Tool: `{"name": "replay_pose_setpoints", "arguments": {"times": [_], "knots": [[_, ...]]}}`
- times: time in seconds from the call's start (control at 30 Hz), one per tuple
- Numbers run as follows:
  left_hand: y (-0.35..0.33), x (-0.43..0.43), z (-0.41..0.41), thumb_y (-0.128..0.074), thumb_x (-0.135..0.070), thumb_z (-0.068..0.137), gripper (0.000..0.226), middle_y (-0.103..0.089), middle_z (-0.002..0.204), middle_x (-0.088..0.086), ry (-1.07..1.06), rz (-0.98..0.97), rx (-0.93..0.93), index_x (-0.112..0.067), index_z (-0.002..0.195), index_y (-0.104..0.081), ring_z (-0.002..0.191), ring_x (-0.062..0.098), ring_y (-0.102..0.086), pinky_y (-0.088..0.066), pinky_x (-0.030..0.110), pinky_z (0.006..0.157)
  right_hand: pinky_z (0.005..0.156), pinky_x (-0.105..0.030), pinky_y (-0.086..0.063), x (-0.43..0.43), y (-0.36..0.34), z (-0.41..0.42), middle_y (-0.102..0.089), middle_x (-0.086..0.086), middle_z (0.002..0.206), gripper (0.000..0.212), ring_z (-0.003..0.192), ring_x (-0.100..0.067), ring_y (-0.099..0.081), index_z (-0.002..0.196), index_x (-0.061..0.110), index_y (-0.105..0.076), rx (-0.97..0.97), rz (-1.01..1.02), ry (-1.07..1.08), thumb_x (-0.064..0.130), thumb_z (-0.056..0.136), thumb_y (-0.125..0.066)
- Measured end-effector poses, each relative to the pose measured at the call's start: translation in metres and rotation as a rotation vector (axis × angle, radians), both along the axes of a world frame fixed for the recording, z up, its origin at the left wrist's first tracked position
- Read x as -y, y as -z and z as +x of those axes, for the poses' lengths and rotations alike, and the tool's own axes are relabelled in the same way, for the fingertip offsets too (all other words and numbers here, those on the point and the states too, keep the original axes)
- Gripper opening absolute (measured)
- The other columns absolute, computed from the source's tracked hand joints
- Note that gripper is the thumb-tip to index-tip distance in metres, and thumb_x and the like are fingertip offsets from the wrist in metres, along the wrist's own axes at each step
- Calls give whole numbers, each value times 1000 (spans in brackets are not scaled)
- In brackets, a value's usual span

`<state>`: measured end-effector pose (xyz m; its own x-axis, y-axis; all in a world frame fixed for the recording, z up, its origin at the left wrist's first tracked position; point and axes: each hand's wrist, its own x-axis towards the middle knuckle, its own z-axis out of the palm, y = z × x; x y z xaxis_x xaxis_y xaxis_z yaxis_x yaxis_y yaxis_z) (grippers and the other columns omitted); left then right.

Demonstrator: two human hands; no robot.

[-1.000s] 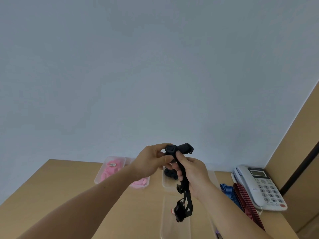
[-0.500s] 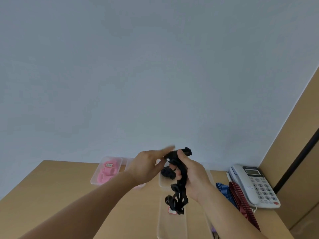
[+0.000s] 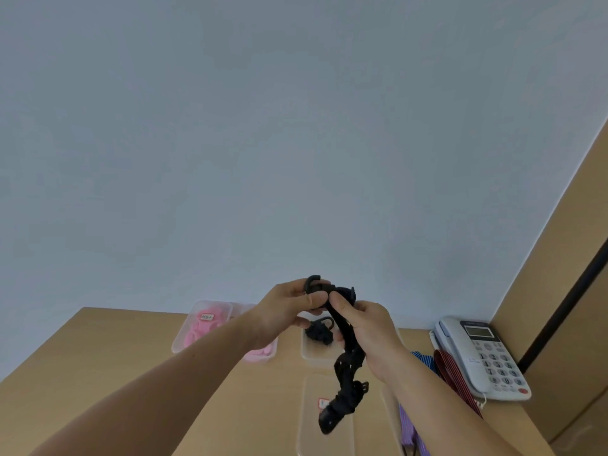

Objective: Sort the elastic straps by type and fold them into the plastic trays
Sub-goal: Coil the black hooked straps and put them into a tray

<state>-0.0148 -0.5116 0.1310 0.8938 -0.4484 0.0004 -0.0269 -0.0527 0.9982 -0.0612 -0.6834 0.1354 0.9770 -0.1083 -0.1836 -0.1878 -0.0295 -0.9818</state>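
A black elastic strap (image 3: 348, 363) with hooks and buckles hangs in the air above the desk. My left hand (image 3: 289, 307) pinches its top end at a curved hook. My right hand (image 3: 365, 327) grips the strap just below, fingers curled round it. The loose end dangles over a clear tray (image 3: 311, 426) with a small label. Behind it, another clear tray (image 3: 316, 355) holds a bundled black strap (image 3: 320, 334). Two trays with pink straps (image 3: 204, 324) stand at the back left; my left arm hides part of one.
A white desk phone (image 3: 480, 353) sits at the right by a brown panel. Blue striped and red striped straps (image 3: 444, 366) lie between the phone and my right arm, and a purple strap (image 3: 408, 429) lies near the front. A pale wall rises behind the wooden desk (image 3: 115, 350).
The left hand went from open fingers beside the strap to pinching its hooked top end. The hanging part has bunched up and sits slightly shorter. The camera shifted a little.
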Motion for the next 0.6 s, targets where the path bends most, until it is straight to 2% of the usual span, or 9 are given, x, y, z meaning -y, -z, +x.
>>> {"name": "replay_pose_setpoints", "arguments": {"times": [0.1, 0.17, 0.23, 0.3, 0.4, 0.5, 0.53, 0.6], "knots": [[6, 1, 1, -64, -23, 95, 29, -71, 115, 1, -31, 28, 97, -22, 124, -65, 108, 14, -64, -51, 27, 81, 55, -29, -46, 0, -4, -1, -70, -11, 71, 47, 55, -20, -58, 81, 4, -72, -89, -2, -77, 50, 88, -66], [9, 2, 2, -65, -21, 95, 33, -72, 114, -8, -66, 69, 195, -23, 127, -62, 111, 12, -64, -51, 27, 89, 54, -29, -47, -1, -6, 1, -70, -12, 71, 45, 55, -20, -58, 86, -1, -70, -85, 69, -51, 44, 87, -68], [11, 2, 6, -66, -19, 94, 34, -71, 115, -13, -117, 145, 325, -27, 126, -62, 109, 6, -64, -50, 27, 96, 59, -31, -49, 0, -7, 3, -71, -13, 74, 43, 58, -20, -59, 90, -2, -72, -88, 153, -27, 41, 86, -71], [15, -1, 8, -65, -20, 93, 34, -65, 123, -18, -137, 252, 538, -32, 125, -62, 105, 1, -63, -51, 27, 93, 67, -34, -50, 0, -8, 3, -71, -14, 78, 43, 63, -23, -60, 96, 3, -74, -105, 240, -45, 44, 88, -67], [23, -4, 9, -57, -34, 93, 35, -51, 137, -24, -143, 402, 885, -42, 127, -58, 104, -3, -63, -53, 22, 86, 64, -31, -48, 0, -8, 4, -70, -14, 80, 40, 66, -22, -57, 91, 6, -78, -126, 387, -39, 45, 88, -66], [27, -3, 13, -51, -30, 96, 35, -53, 142, -13, -155, 459, 1136, -41, 128, -55, 109, 2, -63, -54, 23, 87, 59, -26, -47, -4, -6, 4, -68, -10, 76, 33, 60, -16, -54, 83, 7, -78, -158, 442, 9, 40, 83, -74], [26, -4, 13, -51, -25, 96, 38, -51, 144, -14, -138, 451, 1126, -42, 130, -54, 112, 2, -62, -54, 23, 88, 57, -25, -47, -5, -5, 4, -68, -9, 74, 31, 57, -14, -51, 84, 7, -77, -163, 469, 19, 38, 82, -75], [23, -6, 10, -50, -13, 88, 61, -44, 148, -22, -86, 399, 922, -48, 138, -43, 120, 0, -57, -51, 23, 90, 56, -24, -46, -5, -4, 5, -68, -10, 75, 31, 57, -14, -49, 91, 5, -76, -141, 509, 30, 34, 82, -74]]}}
